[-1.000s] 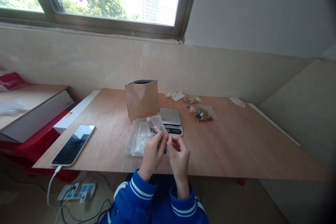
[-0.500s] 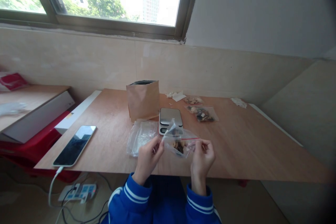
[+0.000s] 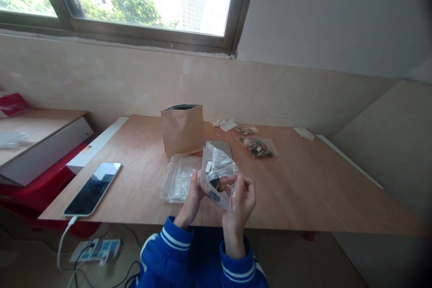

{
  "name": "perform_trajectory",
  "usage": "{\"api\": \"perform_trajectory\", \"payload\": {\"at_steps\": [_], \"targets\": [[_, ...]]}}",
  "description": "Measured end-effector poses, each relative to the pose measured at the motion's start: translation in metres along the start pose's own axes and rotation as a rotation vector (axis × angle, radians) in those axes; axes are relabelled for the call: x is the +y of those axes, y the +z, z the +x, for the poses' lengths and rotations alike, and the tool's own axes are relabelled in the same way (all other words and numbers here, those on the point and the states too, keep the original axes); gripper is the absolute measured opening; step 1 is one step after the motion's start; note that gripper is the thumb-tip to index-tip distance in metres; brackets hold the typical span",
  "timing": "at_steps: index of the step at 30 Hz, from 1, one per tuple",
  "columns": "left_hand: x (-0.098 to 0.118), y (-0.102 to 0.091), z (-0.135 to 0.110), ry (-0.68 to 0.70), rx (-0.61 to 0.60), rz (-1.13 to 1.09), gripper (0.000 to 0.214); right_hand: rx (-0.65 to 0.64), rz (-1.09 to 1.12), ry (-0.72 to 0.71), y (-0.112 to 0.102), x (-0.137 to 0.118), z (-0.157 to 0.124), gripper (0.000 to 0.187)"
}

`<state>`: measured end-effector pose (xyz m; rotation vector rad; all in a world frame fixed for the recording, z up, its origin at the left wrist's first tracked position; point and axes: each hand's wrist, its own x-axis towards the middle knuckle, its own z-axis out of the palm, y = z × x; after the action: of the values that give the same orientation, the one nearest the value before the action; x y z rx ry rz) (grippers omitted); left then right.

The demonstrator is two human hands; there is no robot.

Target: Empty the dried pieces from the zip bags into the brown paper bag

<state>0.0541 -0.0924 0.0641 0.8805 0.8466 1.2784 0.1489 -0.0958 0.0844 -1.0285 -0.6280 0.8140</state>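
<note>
A clear zip bag [image 3: 218, 162] with a red seal line hangs between my hands, with dark and tan dried pieces [image 3: 219, 183] inside. My left hand [image 3: 193, 195] grips the bag's left side, its thumb up and the other fingers partly behind the plastic. My right hand [image 3: 241, 198] is closed on the bag's right edge near the red line. Just behind the bag lies a small kitchen scale [image 3: 227, 145], its front hidden by the plastic. To the left of it is a stack of empty clear bags [image 3: 180, 179], close to my left hand.
A brown paper pouch [image 3: 182, 130] stands open behind the stack. Filled zip bags [image 3: 262, 147] and paper scraps [image 3: 228, 124] lie toward the back. At the left, a phone [image 3: 93, 189] is plugged into a cable [image 3: 60, 245] hanging over the table edge.
My right hand has moved left, toward my left hand. The zip bag has turned from stretched sideways to tilted upright, and it now covers the front of the scale.
</note>
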Motion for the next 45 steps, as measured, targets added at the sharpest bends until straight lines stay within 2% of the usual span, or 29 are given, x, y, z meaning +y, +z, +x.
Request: {"api": "perform_trajectory", "payload": {"at_steps": [3,7,9,12,15,19,22,26,30,32,38,45], "targets": [[0.004,-0.002,0.009,-0.027,0.074,0.04,0.066,-0.087,-0.104,-0.041,0.01,0.005,0.003,0.035],[0.008,-0.023,0.032,0.101,0.248,0.138,0.046,-0.076,-0.26,-0.315,0.017,-0.005,0.014,0.031],[0.006,-0.038,0.047,0.176,0.319,0.177,0.042,-0.236,-0.309,-0.394,0.019,-0.013,0.018,0.023],[-0.003,-0.058,0.064,0.237,0.426,0.195,0.041,-0.586,-0.368,-0.382,0.022,-0.013,0.024,0.023],[-0.014,-0.067,0.07,0.245,0.43,0.217,0.041,-0.713,-0.431,-0.372,0.03,0.003,0.034,0.027],[-0.021,-0.067,0.069,0.256,0.334,0.254,0.043,-0.706,-0.532,-0.347,0.042,0.038,0.054,0.03],[-0.023,-0.068,0.068,0.26,0.334,0.242,0.046,-0.736,-0.537,-0.284,0.049,0.056,0.065,0.036],[-0.023,-0.07,0.069,0.263,0.372,0.257,0.05,-0.866,-0.498,-0.308,0.051,0.058,0.069,0.032],[-0.023,-0.071,0.069,0.275,0.374,0.278,0.05,-0.923,-0.51,-0.341,0.05,0.053,0.067,0.027],[-0.024,-0.072,0.069,0.286,0.378,0.292,0.048,-0.91,-0.516,-0.3,0.05,0.054,0.065,0.027],[-0.031,-0.078,0.071,0.263,0.403,0.285,0.045,-0.747,-0.489,-0.146,0.05,0.067,0.058,0.033],[-0.029,-0.078,0.07,0.277,0.426,0.282,0.046,-0.695,-0.476,0.087,0.047,0.073,0.059,0.046]]}}
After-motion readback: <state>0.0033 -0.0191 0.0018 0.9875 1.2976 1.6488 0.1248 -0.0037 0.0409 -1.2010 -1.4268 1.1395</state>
